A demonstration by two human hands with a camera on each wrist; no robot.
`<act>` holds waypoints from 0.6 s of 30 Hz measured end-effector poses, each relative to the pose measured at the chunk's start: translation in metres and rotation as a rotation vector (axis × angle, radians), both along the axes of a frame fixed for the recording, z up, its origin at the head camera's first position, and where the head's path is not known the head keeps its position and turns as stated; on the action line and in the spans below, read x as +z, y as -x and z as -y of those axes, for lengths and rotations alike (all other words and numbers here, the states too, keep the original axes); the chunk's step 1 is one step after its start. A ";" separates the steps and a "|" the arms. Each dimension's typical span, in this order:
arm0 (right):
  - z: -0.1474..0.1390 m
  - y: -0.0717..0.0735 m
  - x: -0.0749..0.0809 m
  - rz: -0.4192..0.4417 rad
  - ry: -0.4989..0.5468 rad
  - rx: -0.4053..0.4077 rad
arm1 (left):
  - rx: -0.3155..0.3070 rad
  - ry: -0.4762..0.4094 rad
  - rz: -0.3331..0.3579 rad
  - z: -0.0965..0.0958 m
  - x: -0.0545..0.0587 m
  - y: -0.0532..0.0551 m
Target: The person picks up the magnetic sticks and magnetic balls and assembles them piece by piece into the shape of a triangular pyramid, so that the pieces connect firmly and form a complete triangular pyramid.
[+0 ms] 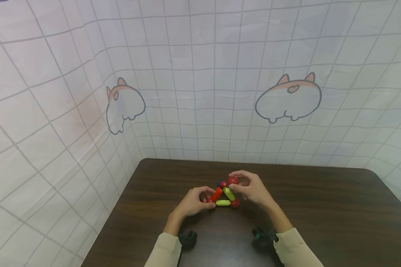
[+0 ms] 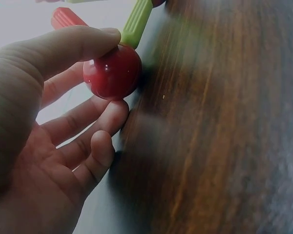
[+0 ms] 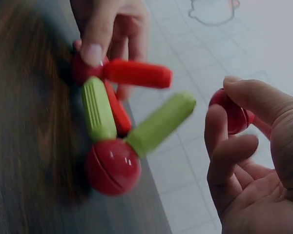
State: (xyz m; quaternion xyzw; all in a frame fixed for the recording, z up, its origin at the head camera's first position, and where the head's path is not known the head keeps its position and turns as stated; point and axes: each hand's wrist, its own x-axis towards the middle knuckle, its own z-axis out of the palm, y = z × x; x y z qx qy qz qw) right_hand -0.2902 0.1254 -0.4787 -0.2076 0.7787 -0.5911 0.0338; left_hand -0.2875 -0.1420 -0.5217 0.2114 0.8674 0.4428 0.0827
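Observation:
In the head view my left hand (image 1: 194, 202) is at the left corner of a small frame of balls and rods. Its thumb and fingers hold a glossy red ball (image 2: 115, 73). From this ball a red rod (image 3: 136, 73) and a ribbed yellow-green rod (image 3: 98, 109) stick out. The yellow-green rod leads to another red ball (image 3: 113, 167), which bears a slanting yellow-green rod (image 3: 161, 124) with a free end. My right hand (image 1: 254, 191) pinches a separate red ball (image 3: 233, 113) between thumb and fingers, apart from the rod ends.
A blue ball (image 1: 219, 184) and a red rod end (image 1: 224, 184) show at the back of the frame. The dark wooden table (image 1: 337, 211) meets a white gridded cloth (image 1: 200, 92) behind and at the left. Dark bands (image 1: 188, 239) circle both wrists.

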 end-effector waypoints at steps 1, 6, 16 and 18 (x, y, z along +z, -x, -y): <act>0.002 -0.001 0.001 -0.023 -0.012 0.003 | -0.002 -0.003 0.000 0.000 0.000 0.000; 0.012 -0.004 0.000 -0.115 -0.073 0.016 | -0.006 -0.010 0.007 0.000 0.001 0.000; 0.019 -0.003 -0.009 -0.121 -0.136 -0.018 | -0.008 -0.003 0.015 0.001 0.001 -0.001; 0.020 -0.003 -0.010 -0.111 -0.138 -0.030 | -0.010 -0.004 0.012 0.001 0.001 -0.001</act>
